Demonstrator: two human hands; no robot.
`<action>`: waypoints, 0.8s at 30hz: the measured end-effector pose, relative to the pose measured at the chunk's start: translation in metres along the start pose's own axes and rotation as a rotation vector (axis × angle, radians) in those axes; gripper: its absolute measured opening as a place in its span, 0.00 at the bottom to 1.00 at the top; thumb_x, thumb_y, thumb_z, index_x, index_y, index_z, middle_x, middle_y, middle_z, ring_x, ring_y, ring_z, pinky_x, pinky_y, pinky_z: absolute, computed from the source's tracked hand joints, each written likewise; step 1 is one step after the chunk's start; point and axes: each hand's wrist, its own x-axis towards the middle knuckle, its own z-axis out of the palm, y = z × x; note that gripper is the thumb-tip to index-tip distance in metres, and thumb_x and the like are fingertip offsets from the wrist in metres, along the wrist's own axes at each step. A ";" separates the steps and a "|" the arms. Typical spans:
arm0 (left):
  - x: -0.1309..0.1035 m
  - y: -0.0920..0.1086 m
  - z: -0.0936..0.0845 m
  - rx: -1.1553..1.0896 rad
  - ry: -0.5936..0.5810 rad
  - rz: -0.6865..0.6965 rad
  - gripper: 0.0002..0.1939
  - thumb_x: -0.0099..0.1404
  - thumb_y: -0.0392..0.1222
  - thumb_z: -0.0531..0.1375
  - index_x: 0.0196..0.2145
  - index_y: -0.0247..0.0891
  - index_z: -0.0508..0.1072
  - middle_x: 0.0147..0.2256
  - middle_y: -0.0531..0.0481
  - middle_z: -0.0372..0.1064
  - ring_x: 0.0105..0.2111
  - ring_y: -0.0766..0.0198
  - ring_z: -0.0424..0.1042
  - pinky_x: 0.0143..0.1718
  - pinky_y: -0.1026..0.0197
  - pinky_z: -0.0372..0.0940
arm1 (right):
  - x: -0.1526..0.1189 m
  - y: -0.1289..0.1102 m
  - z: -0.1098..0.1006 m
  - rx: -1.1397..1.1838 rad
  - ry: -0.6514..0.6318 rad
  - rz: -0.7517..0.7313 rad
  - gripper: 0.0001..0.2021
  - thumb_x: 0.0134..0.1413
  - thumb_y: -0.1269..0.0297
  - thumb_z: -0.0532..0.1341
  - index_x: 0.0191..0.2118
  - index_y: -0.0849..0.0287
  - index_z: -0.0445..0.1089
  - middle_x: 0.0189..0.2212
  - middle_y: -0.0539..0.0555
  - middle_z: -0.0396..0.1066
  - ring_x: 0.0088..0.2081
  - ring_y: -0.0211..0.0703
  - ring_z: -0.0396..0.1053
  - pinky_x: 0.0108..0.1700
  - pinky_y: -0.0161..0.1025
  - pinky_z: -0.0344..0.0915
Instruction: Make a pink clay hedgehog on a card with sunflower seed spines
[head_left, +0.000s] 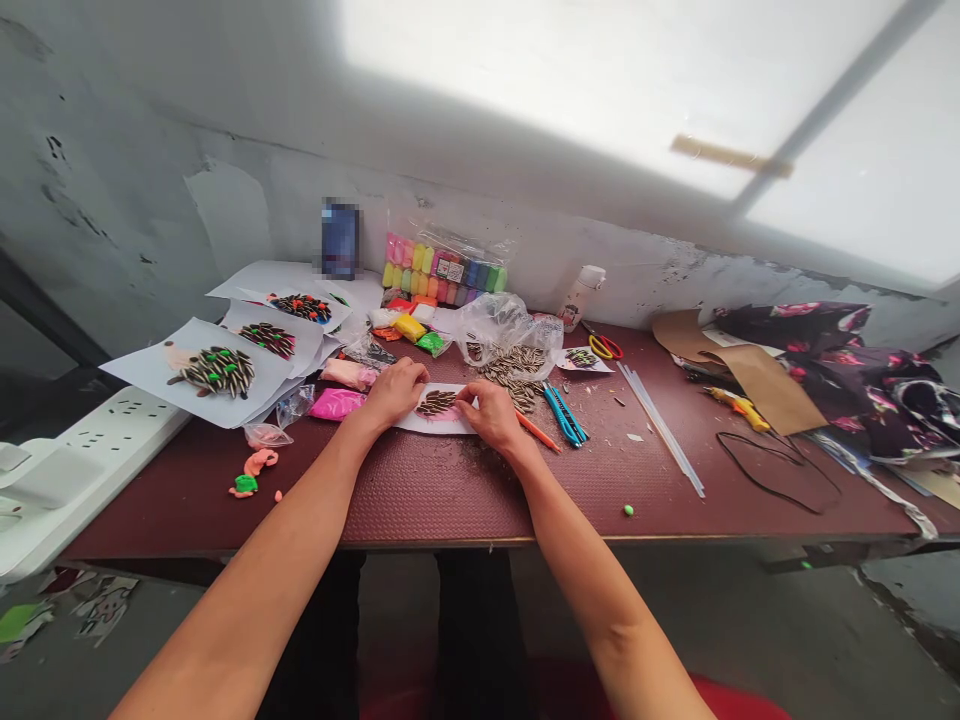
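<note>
A small white sheet (439, 424) lies on the dark red table, bearing a patch of striped seeds (436, 402) set on pink clay. My left hand (397, 390) rests on the sheet's left end, its fingers bent; whether they grip the edge is too small to tell. At the right side of the seed patch, my right hand (489, 411) has thumb and fingertips pinched together; anything between them is too small to make out. Behind that hand, a heap of loose seeds (516, 372) spills from a clear plastic bag (510, 325).
Seed-and-clay sheets (217, 372) lie at the left, near a white power strip (97, 450). Clay packs (446, 268), a bottle (581, 298) and scissors (604, 346) stand or lie behind. A blue cutter (564, 415), clear sticks (664, 430) and a yellow glue gun (742, 408) are right.
</note>
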 end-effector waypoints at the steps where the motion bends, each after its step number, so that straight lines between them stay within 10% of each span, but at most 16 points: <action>1: 0.000 0.000 0.000 -0.002 0.002 0.001 0.11 0.65 0.34 0.55 0.39 0.37 0.77 0.40 0.44 0.71 0.43 0.55 0.73 0.44 0.57 0.66 | 0.000 0.000 0.000 -0.015 -0.004 -0.003 0.05 0.54 0.74 0.64 0.32 0.59 0.77 0.32 0.51 0.74 0.35 0.39 0.68 0.40 0.34 0.60; 24: 0.000 -0.002 0.003 -0.005 0.015 0.007 0.12 0.64 0.35 0.54 0.39 0.38 0.77 0.40 0.44 0.71 0.42 0.56 0.72 0.43 0.57 0.67 | -0.003 -0.009 -0.001 -0.120 -0.026 -0.005 0.04 0.57 0.71 0.64 0.32 0.58 0.76 0.34 0.51 0.75 0.38 0.39 0.69 0.40 0.34 0.59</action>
